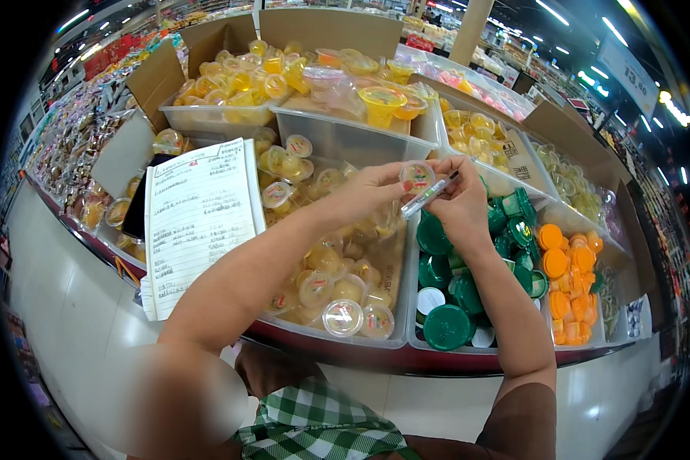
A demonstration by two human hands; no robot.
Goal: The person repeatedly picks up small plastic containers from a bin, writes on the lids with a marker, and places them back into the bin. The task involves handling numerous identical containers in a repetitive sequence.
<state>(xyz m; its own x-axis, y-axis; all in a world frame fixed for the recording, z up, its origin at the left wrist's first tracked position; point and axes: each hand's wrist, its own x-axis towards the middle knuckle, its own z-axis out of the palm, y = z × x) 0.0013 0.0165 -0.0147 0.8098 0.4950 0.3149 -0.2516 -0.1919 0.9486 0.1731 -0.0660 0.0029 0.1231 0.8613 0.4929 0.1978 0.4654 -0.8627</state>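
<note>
My left hand point(374, 187) grips a small jelly cup point(417, 174) with a clear, printed lid. Close against it, my right hand point(463, 204) holds a clear-barrelled pen point(425, 196) that slants across the cup's edge. Whether the right fingertips also touch the cup, I cannot tell. Below my left forearm, a clear plastic bin point(399, 339) holds many pale yellow jelly cups point(345, 287). Green-lidded tubs point(448, 328) fill the bin under my right hand. An open notebook point(198, 230) with handwriting lies on the goods at the left.
A dark flat object point(138, 201) sticks out from under the notebook. Behind stand raised bins with yellow jelly cups point(241, 80) and cardboard flaps point(330, 31). Orange-lidded containers point(555, 261) are at the right. The display's dark red edge point(345, 348) runs before me.
</note>
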